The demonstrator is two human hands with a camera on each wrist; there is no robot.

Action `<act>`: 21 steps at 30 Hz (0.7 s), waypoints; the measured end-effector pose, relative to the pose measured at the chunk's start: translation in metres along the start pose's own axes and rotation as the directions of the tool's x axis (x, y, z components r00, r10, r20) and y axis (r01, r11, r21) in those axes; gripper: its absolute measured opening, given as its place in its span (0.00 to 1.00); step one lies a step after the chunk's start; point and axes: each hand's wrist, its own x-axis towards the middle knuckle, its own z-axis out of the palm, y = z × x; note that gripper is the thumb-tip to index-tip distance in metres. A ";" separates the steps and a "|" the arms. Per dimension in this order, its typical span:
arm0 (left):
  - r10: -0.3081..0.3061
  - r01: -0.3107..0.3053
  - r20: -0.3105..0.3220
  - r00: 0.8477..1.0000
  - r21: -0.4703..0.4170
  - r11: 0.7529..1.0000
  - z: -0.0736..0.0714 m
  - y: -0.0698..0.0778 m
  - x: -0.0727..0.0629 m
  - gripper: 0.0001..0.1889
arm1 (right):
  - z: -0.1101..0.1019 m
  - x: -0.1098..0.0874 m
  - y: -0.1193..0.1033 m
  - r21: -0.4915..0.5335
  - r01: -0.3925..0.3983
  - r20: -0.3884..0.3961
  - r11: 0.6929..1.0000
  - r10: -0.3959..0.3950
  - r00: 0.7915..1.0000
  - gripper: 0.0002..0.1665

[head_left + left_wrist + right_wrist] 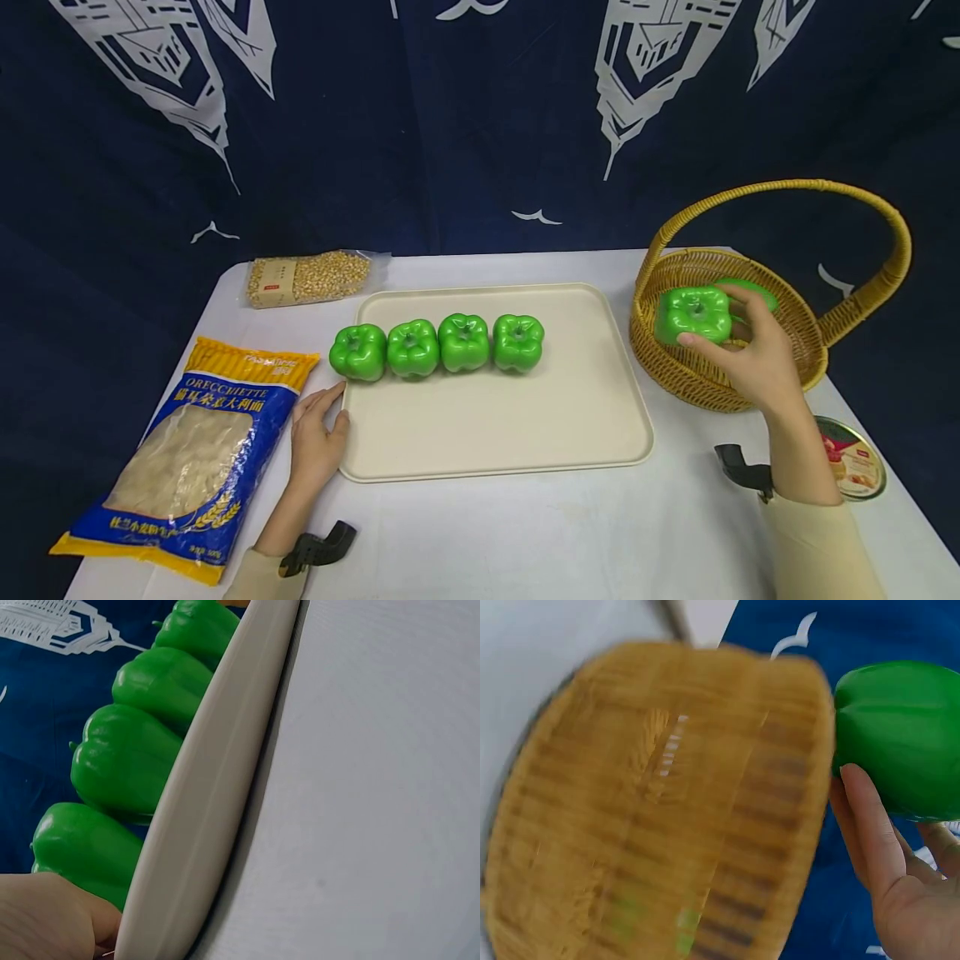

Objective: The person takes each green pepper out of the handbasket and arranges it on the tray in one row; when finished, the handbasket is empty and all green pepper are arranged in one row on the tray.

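Note:
My right hand grips a green bell pepper over the wicker basket. In the right wrist view, fingers and thumb hold that pepper beside the basket's blurred wall. Another green thing shows inside the basket, partly hidden by the hand. Several green bell peppers stand in a row along the cream tray, the leftmost one at its left rim. My left hand rests against the tray's left edge, fingers extended; the left wrist view shows it near the closest pepper.
A blue and yellow orecchiette bag lies left of the left hand. Behind the tray's left corner is a clear bag of yellow kernels. A round tin sits beside the right forearm. The basket's tall handle arches above it.

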 end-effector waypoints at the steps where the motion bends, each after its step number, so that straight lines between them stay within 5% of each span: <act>1: 0.000 0.000 -0.005 1.000 -0.001 1.000 0.000 0.000 0.000 0.22 | 0.004 0.000 -0.003 0.012 0.019 0.009 1.000 -0.019 1.000 0.50; 11: -0.008 0.008 -0.019 1.000 -0.007 1.000 0.002 0.000 0.000 0.21 | 0.042 0.004 -0.024 0.166 0.139 0.123 0.976 -0.160 0.979 0.47; 21: -0.027 0.027 -0.005 1.000 -0.010 1.000 0.002 0.000 0.001 0.21 | 0.072 0.013 -0.029 0.209 0.119 0.231 0.971 -0.167 0.958 0.46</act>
